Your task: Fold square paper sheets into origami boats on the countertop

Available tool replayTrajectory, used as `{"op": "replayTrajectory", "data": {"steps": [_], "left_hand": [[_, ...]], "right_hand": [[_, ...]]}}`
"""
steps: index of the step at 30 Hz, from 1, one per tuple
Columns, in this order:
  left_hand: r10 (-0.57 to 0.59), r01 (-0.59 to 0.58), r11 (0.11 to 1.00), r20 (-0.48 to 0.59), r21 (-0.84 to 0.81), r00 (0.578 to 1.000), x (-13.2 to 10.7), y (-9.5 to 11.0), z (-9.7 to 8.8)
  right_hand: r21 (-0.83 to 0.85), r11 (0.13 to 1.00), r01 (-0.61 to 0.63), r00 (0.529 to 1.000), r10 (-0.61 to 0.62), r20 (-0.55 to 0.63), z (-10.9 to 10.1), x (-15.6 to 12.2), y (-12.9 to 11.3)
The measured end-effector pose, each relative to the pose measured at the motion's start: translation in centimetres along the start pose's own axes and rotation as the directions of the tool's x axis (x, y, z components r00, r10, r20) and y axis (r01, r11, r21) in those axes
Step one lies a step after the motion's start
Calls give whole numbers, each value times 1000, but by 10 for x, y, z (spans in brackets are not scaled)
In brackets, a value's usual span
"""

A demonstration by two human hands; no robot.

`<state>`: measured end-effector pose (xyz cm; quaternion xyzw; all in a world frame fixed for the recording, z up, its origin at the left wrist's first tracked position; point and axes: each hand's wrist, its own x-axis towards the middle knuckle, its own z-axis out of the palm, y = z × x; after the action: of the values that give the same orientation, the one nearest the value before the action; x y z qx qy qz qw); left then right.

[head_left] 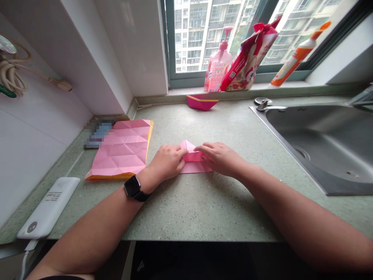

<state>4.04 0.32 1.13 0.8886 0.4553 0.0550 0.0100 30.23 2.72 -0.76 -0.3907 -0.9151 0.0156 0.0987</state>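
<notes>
two hands (pixel 168 160) (pixel 223 156) on one folded pink sheet (pixel 194 156), one boat (pixel 202 104) beyond

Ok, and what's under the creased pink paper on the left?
An orange-yellow layer shows along the right and near edges of the pink paper. The rest underneath is covered, so I can't tell how many sheets there are.
</notes>
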Motion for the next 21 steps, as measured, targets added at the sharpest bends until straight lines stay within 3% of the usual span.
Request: {"op": "replayTrajectory", "data": {"steps": [5,12,17,21], "left_hand": [[-23,25,1000,-113,19,993,-1,-7,9],[56,-55,998,-207,9,977,-21,-28,14],[71,-68,997,-178,18,982,-31,-36,6],[114,-115,993,-81,-8,990,-32,-24,-2]], "right_hand": [[23,1000,-21,999,22,-48,4,1,0],[-8,1000,-23,999,23,-27,0,0,1],[13,999,-31,999,32,-31,-4,-1,3],[5,1000,-30,998,31,-53,-3,-1,3]]}}
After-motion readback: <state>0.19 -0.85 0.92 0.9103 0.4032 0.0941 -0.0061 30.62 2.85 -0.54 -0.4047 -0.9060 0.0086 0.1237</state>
